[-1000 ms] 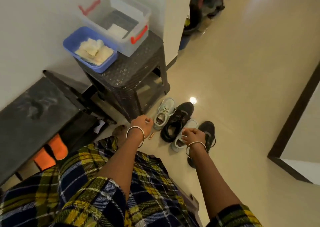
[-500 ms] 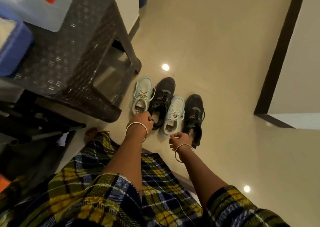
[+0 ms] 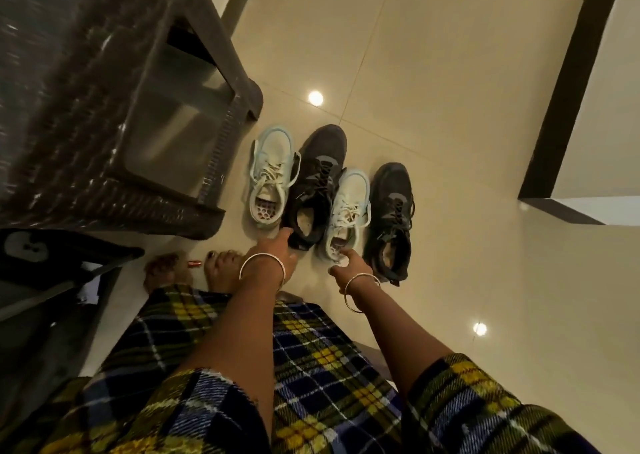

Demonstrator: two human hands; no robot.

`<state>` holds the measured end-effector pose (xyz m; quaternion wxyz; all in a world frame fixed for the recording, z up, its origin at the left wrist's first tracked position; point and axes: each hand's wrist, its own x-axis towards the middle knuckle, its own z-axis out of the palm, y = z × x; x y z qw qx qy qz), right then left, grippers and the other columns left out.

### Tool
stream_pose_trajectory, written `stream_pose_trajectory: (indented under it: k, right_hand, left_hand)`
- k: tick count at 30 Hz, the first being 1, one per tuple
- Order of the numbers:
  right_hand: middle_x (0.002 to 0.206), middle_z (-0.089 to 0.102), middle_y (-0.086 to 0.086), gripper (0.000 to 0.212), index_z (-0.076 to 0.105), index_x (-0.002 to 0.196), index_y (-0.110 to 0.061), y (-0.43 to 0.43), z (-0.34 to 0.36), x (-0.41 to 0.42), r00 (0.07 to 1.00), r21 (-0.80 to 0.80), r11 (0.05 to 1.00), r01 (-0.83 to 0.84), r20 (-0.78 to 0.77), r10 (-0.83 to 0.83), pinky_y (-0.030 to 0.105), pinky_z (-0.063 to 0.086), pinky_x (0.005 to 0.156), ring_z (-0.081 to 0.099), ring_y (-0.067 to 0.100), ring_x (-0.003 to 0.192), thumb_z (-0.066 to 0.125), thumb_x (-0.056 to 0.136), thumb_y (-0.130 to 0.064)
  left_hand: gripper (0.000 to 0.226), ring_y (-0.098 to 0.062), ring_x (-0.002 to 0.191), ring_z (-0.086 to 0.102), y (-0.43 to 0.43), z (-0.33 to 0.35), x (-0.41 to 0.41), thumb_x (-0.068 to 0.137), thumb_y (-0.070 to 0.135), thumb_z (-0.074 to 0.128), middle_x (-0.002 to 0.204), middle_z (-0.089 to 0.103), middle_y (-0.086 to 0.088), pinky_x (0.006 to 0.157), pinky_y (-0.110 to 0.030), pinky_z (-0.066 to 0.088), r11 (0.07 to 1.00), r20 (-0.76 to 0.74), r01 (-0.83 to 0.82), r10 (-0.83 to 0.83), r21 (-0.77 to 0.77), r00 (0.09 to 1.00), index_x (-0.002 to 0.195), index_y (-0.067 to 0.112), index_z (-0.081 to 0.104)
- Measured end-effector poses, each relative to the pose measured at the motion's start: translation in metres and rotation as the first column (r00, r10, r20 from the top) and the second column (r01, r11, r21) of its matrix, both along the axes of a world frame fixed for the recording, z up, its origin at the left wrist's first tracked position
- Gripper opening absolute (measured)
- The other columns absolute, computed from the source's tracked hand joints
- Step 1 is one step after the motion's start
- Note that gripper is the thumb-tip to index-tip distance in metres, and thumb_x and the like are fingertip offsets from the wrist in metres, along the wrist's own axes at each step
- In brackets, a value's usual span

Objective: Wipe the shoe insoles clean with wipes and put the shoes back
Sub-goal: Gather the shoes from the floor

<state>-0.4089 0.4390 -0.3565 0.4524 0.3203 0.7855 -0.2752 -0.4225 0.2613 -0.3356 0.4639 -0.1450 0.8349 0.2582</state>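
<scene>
Four shoes stood in a row on the glossy cream tiled floor (image 3: pixel 433 72), starting just beside the corner leg of the dark woven-pattern plastic stool (image 3: pixel 114 114). Closest to the stool was a pale mint lace-up sneaker (image 3: pixel 272 166). Next out was a black mesh sneaker (image 3: pixel 320 162), then a second pale mint sneaker (image 3: pixel 353 194). A second black sneaker (image 3: pixel 393 204) stood farthest from the stool. All four rested on their soles with their long axes roughly parallel, toes pointing away from you and heel openings facing you. Neighbouring shoes touched or nearly touched along their sides. Each shoe farther from the stool sat a little nearer to you than the one before it.

Your left hand (image 3: pixel 275 251) reached to the heel of the black mesh sneaker. Its fingers (image 3: pixel 285 237) met the heel collar, but I cannot tell whether they gripped it or only touched it. Your right hand (image 3: pixel 351 265), farther from the stool, had its fingers (image 3: pixel 346 253) stretched onto the heel rim of the second pale mint sneaker, with the thumb spread apart and nothing pinched. Each wrist wore a silver bangle (image 3: pixel 263 263). Your bare feet (image 3: pixel 221 268) stood near the stool's front edge, above the hem of your yellow-and-navy plaid garment (image 3: pixel 311 367).
</scene>
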Motion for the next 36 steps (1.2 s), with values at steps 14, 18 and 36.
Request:
stream_pose_trajectory:
  k: [14,18,36]
  right_hand:
    - [0.13,0.066,0.005,0.041,0.061,0.133,-0.024,0.002,-0.046,0.0,0.99,0.149,0.98,-0.128,-0.03,0.134,0.033,0.047,0.099,0.059,0.027,0.121,0.064,0.094,-0.034]
    - [0.121,0.07,0.005,0.031,0.069,0.124,-0.027,0.001,-0.047,0.003,0.986,0.21,0.97,-0.125,-0.083,0.145,0.032,0.048,0.089,0.061,0.029,0.115,0.06,0.096,-0.035]
    - [0.105,0.069,0.015,0.021,0.063,0.105,-0.011,-0.074,-0.034,-0.019,0.791,0.279,0.819,-0.502,-0.235,0.565,0.036,0.041,0.072,0.063,0.036,0.099,0.043,0.099,-0.013]
  left_hand:
    - [0.054,-0.036,0.11,0.059,0.036,-0.041,-0.01,0.096,0.011,0.044,0.12,0.059,-0.019,0.084,-0.043,0.049,0.939,-0.005,0.322,-0.325,-0.121,0.946,0.146,0.017,0.026]
    - [0.047,-0.033,0.1,0.064,0.036,-0.026,-0.024,0.096,0.001,0.039,0.108,0.066,-0.014,0.067,-0.037,0.045,0.896,-0.156,0.356,-0.405,-0.266,0.901,0.141,0.015,0.033]
    - [0.029,-0.031,0.049,0.06,0.015,0.056,-0.046,0.084,0.026,0.072,0.066,0.059,-0.009,0.038,-0.029,0.037,0.952,-0.748,0.018,-0.253,-0.307,0.614,0.107,0.015,0.059]
